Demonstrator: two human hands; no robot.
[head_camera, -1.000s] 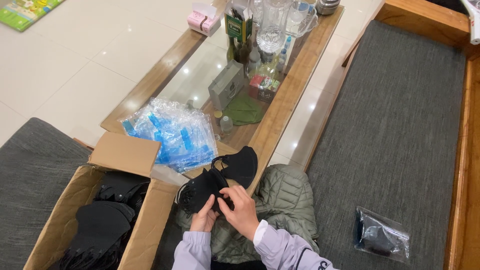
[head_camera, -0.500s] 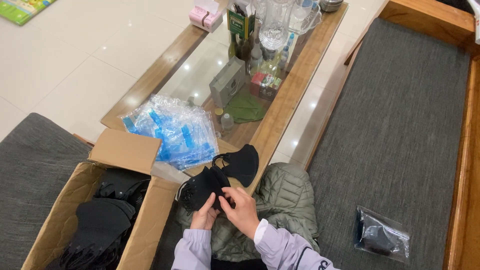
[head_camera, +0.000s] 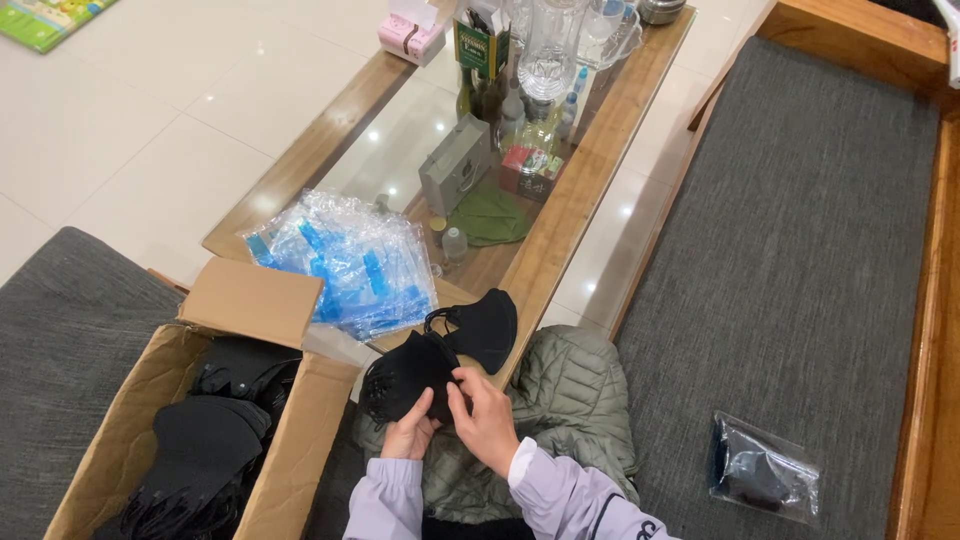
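A black mask (head_camera: 408, 378) is held in front of the body, over an olive jacket (head_camera: 570, 400) on the lap. It is gripped from below by the left hand (head_camera: 408, 436), whose fingers are curled shut on its lower edge. The right hand (head_camera: 486, 420) is closed on the mask's right side, thumb and fingertips pinched at the edge by the ear loop. A second black mask (head_camera: 485, 326) is seen just beyond, resting on the near edge of the table (head_camera: 585, 170) and touching or nearly touching the held one. A pile of clear bags (head_camera: 350, 262) with blue strips is spread on the table's near end. To the left, an open box (head_camera: 262, 300) is filled with more black masks (head_camera: 200, 450). On the grey cushion (head_camera: 800, 250) to the right, one bagged mask (head_camera: 762, 468) is laid, well apart from the hands.
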